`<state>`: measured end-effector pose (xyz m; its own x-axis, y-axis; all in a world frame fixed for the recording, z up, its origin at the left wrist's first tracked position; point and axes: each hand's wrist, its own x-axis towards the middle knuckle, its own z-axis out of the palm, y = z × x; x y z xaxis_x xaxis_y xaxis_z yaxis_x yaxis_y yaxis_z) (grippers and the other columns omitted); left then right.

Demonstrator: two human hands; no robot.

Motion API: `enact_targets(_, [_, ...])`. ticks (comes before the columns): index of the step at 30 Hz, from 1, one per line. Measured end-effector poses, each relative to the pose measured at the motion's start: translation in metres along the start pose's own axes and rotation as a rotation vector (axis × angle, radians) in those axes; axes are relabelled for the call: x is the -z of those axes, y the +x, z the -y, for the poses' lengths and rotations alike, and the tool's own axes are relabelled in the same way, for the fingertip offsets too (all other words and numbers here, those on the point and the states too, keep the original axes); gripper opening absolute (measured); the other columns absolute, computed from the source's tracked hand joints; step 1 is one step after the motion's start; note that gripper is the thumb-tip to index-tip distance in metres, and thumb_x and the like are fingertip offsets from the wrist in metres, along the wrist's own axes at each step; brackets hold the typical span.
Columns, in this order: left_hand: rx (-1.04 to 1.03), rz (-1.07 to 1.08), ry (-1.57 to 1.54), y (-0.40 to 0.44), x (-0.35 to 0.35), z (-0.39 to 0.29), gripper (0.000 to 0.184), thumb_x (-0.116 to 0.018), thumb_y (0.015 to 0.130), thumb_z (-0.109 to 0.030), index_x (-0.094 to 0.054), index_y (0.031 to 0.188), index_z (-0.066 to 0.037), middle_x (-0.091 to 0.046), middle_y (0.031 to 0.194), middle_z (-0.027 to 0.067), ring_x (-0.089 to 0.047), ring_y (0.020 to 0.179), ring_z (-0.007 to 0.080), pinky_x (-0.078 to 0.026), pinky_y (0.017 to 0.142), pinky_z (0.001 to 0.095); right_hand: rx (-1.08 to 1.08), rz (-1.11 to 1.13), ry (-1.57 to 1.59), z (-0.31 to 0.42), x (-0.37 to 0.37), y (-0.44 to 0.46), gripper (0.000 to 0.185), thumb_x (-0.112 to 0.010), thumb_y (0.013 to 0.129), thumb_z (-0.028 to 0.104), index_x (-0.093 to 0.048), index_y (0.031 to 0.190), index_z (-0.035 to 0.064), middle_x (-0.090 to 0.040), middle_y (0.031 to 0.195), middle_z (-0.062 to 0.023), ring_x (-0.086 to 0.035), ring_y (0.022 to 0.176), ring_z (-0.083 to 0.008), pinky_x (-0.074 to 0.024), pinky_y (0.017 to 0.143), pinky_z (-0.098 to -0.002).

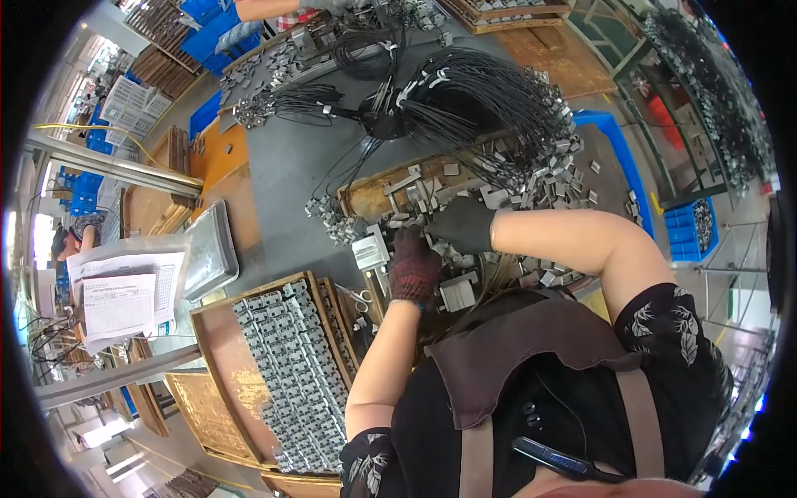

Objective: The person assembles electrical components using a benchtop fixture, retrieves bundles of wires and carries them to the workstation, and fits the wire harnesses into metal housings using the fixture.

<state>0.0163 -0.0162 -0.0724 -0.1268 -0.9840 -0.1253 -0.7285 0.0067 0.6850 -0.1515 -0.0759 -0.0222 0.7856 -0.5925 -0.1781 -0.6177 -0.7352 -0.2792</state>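
My left hand (413, 267), in a dark red and black knitted glove, reaches to the middle of the bench with its fingers closed together. Beside it, my right hand (462, 225) wears a dark grey glove and is curled, its fingertips close to the left ones. What the fingers hold is too small and covered to make out. Just left of my left hand is a silvery metal block (369, 252). Loose metal pieces (498, 197) lie around both hands. Beyond them spreads a large bundle of black cables (477, 91) with metal ends.
A wooden tray (226, 332) with rows of metal parts (295, 373) stands at lower left, near scissors (360, 300). Paper sheets (120, 307) hang at left beside a grey tray (212, 249). A blue bin (691, 231) stands at right. Another person's gloved hand (332, 5) shows at the top.
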Motion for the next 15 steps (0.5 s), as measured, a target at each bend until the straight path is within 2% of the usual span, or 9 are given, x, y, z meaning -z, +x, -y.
enact_targets(2, [-0.071, -0.07, 0.025, 0.008, -0.011, 0.013, 0.048, -0.058, 0.074, -0.008, -0.05, 0.121, -0.002, -0.048, 0.123, 0.0255, -0.047, 0.115, 0.0421, -0.043, 0.092, 0.0466, -0.019, -0.047, 0.036, -0.002, 0.001, 0.0, 0.028, -0.063, 0.064, 0.013, -0.065, 0.092, 0.0099, -0.062, 0.087, -0.0105, -0.062, 0.079, -0.0322, -0.0485, 0.067, -0.0465])
enact_targets(4, [-0.084, 0.027, -0.094, 0.022, -0.011, 0.019, 0.044, -0.06, 0.076, -0.01, -0.052, 0.118, -0.001, -0.051, 0.121, 0.0253, -0.049, 0.115, 0.0406, -0.044, 0.092, 0.0451, -0.03, -0.243, 0.019, -0.001, 0.014, -0.002, 0.028, -0.066, 0.064, 0.013, -0.068, 0.092, 0.0106, -0.064, 0.085, -0.0112, -0.064, 0.084, -0.0303, -0.0486, 0.073, -0.0453])
enact_targets(5, [-0.075, 0.042, -0.095, 0.023, -0.012, 0.02, 0.044, -0.06, 0.076, -0.01, -0.052, 0.118, -0.001, -0.051, 0.121, 0.0253, -0.049, 0.115, 0.0406, -0.044, 0.092, 0.0451, -0.037, -0.236, 0.033, -0.001, 0.016, -0.002, 0.028, -0.066, 0.064, 0.013, -0.068, 0.092, 0.0106, -0.064, 0.085, -0.0112, -0.064, 0.084, -0.0303, -0.0486, 0.073, -0.0453])
enact_targets(7, [0.031, 0.052, -0.274, 0.023, 0.003, 0.004, 0.043, -0.059, 0.072, -0.002, -0.056, 0.114, 0.0, -0.061, 0.109, 0.0223, -0.057, 0.107, 0.0386, -0.046, 0.091, 0.0404, -0.169, -0.099, -0.019, 0.0, 0.018, -0.001, 0.03, -0.067, 0.062, 0.014, -0.068, 0.092, 0.0114, -0.063, 0.087, -0.0104, -0.062, 0.085, -0.0293, -0.0469, 0.075, -0.0431])
enact_targets(8, [0.088, 0.107, -0.251, 0.025, 0.015, -0.009, 0.043, -0.058, 0.072, -0.001, -0.055, 0.115, 0.001, -0.062, 0.109, 0.0211, -0.058, 0.107, 0.0349, -0.046, 0.09, 0.0382, -0.183, -0.107, -0.013, -0.001, 0.015, -0.002, 0.03, -0.067, 0.062, 0.014, -0.068, 0.092, 0.0114, -0.063, 0.087, -0.0104, -0.062, 0.085, -0.0293, -0.0469, 0.075, -0.0431])
enact_targets(11, [0.041, 0.137, -0.267, 0.034, -0.005, 0.016, 0.045, -0.056, 0.071, 0.001, -0.054, 0.116, 0.0, -0.062, 0.109, 0.0203, -0.06, 0.103, 0.0323, -0.048, 0.084, 0.0381, -0.165, -0.289, 0.036, -0.005, 0.002, -0.007, 0.024, -0.065, 0.059, 0.017, -0.064, 0.082, 0.0101, -0.058, 0.082, -0.0091, -0.059, 0.079, -0.0297, -0.0438, 0.072, -0.0434])
enact_targets(12, [0.167, 0.218, -0.304, 0.036, -0.002, 0.018, 0.045, -0.067, 0.076, -0.012, -0.055, 0.117, 0.0, -0.062, 0.112, 0.0224, -0.059, 0.108, 0.0331, -0.045, 0.09, 0.0374, -0.149, -0.322, 0.033, -0.005, -0.001, -0.008, 0.024, -0.065, 0.059, 0.017, -0.064, 0.082, 0.0104, -0.058, 0.082, -0.0089, -0.059, 0.08, -0.0294, -0.0437, 0.071, -0.0433])
enact_targets(14, [0.198, 0.244, -0.52, 0.037, -0.009, 0.025, 0.045, -0.066, 0.076, -0.01, -0.054, 0.118, 0.001, -0.062, 0.112, 0.0219, -0.058, 0.109, 0.0316, -0.045, 0.091, 0.0366, -0.176, -0.289, 0.025, -0.004, -0.001, -0.009, 0.027, -0.066, 0.059, 0.021, -0.063, 0.084, 0.0114, -0.057, 0.085, -0.0076, -0.059, 0.083, -0.028, -0.0437, 0.071, -0.0424])
enact_targets(15, [0.19, 0.299, -0.401, 0.031, 0.018, -0.008, 0.044, -0.067, 0.078, -0.011, -0.055, 0.118, 0.0, -0.061, 0.113, 0.0217, -0.058, 0.109, 0.0303, -0.045, 0.09, 0.0362, -0.18, -0.294, 0.012, -0.006, 0.0, -0.013, 0.027, -0.066, 0.059, 0.021, -0.063, 0.084, 0.0114, -0.057, 0.085, -0.0076, -0.059, 0.083, -0.028, -0.0437, 0.071, -0.0424])
